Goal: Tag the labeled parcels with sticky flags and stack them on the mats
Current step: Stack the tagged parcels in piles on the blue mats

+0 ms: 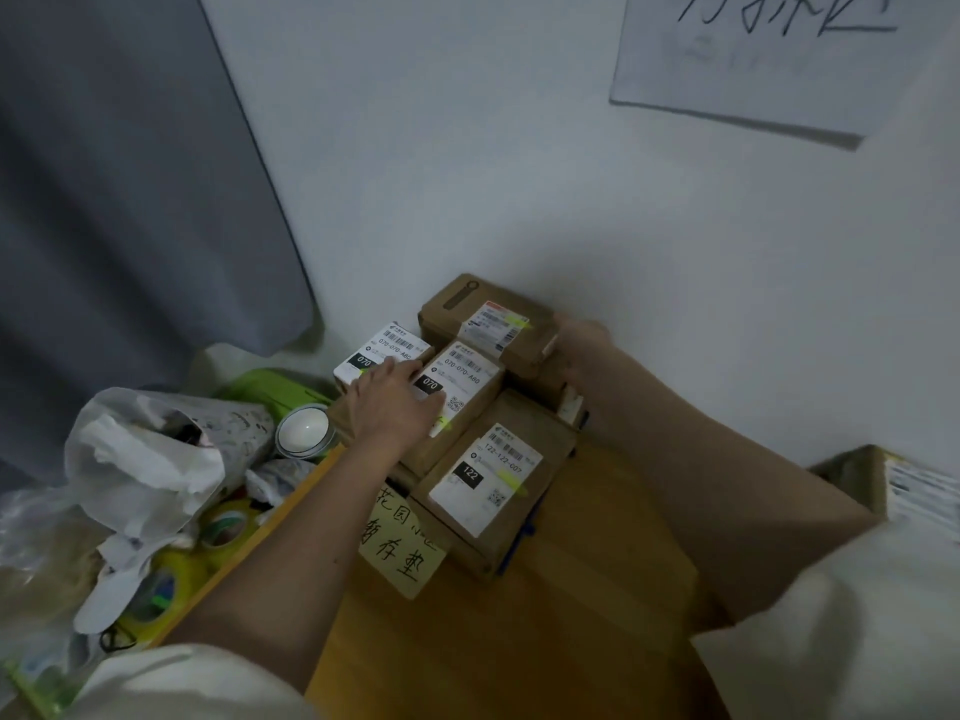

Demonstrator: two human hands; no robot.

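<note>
Several labelled cardboard parcels lie packed together against the wall. A brown parcel marked 070 point(467, 376) sits in the middle with a yellow-green sticky flag point(442, 423) near its front edge. My left hand point(395, 402) rests flat on that parcel, fingers fairly straight. A small white parcel, also 070 point(379, 350), lies to its left. The rear brown parcel point(488, 319) carries a flag on its label, and my right hand point(579, 350) grips its right end. The parcel marked 122 point(493, 480) in front has a flag too.
A yellow paper sign point(402, 548) with handwriting lies on the wooden surface point(571, 589). Left of it are a crumpled white bag point(156, 449), a white bowl point(304, 431) and tape rolls point(223, 527). Another parcel point(878, 480) stands at the right, with a paper sheet point(753, 59) on the wall.
</note>
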